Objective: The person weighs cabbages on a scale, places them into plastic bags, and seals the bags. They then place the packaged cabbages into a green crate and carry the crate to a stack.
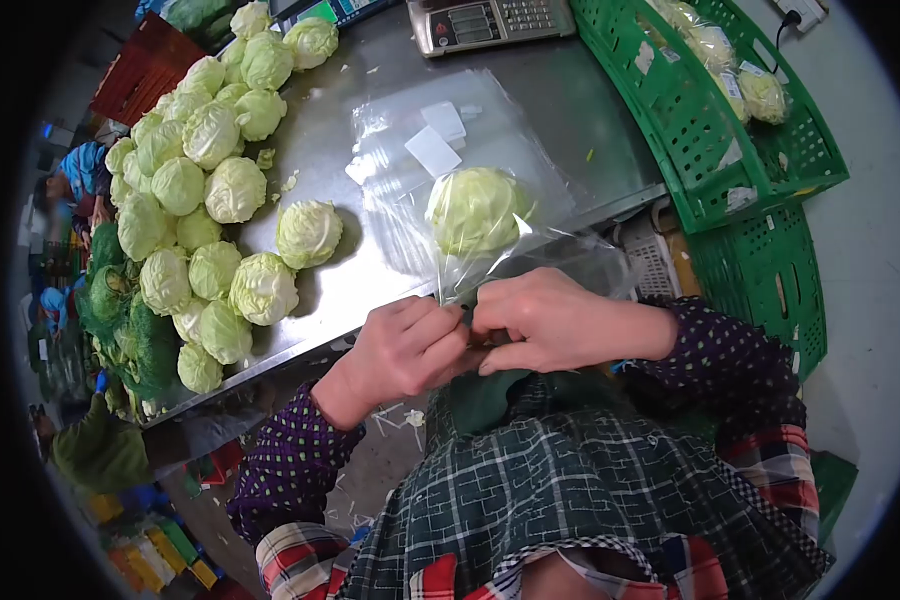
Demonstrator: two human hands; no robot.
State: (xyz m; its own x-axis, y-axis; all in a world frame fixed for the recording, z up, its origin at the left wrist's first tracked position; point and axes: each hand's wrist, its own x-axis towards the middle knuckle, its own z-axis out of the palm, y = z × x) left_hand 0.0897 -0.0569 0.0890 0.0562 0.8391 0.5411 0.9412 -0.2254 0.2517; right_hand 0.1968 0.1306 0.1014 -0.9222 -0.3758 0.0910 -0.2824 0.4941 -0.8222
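A pale green cabbage (478,212) lies inside a clear plastic bag (570,250) at the front edge of the metal table. Both hands pinch the gathered end of this bag, just in front of the cabbage. My left hand (402,350) is closed, fingers curled on the plastic. Touching it from the right, my right hand (550,318) is closed too, its thumb and forefinger together on the bag's end. Under the bagged cabbage spreads a stack of flat clear bags (395,130), with several white paper labels (432,152) on top.
Many loose cabbages (210,135) are heaped on the table's left side; one cabbage (308,235) sits apart. A scale (490,25) stands at the back. Right of the table is a green crate (710,150) holding bagged cabbages (763,95). Other people (82,170) are at far left.
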